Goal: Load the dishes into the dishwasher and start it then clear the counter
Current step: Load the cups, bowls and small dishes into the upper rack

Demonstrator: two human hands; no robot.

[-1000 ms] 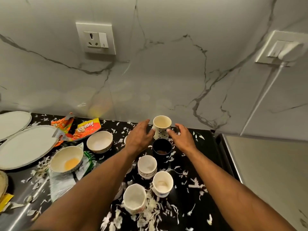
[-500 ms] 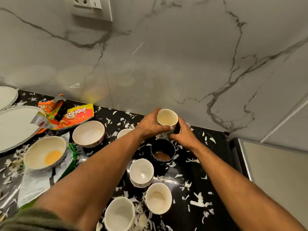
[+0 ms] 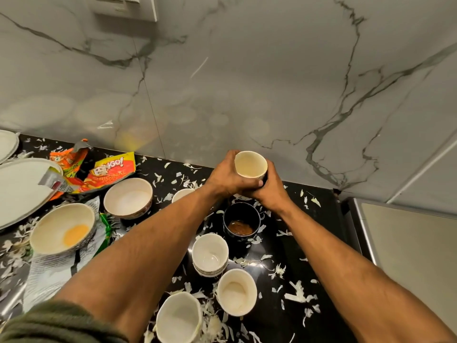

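Both hands, left hand [image 3: 228,175] and right hand [image 3: 268,191], wrap closed around a cream cup [image 3: 250,164] at the back of a black table [image 3: 291,243] beside a grey-veined marble wall [image 3: 247,82]. White scraps [image 3: 298,294] litter the table; a dark cup [image 3: 241,222] stands just in front of the cream cup.

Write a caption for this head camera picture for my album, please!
Both hands, left hand and right hand, wrap a cream cup above the scrap-strewn black counter.

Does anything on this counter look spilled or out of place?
Yes. White shreds lie scattered over the black counter among the cups, and torn snack wrappers lie beside the plates.
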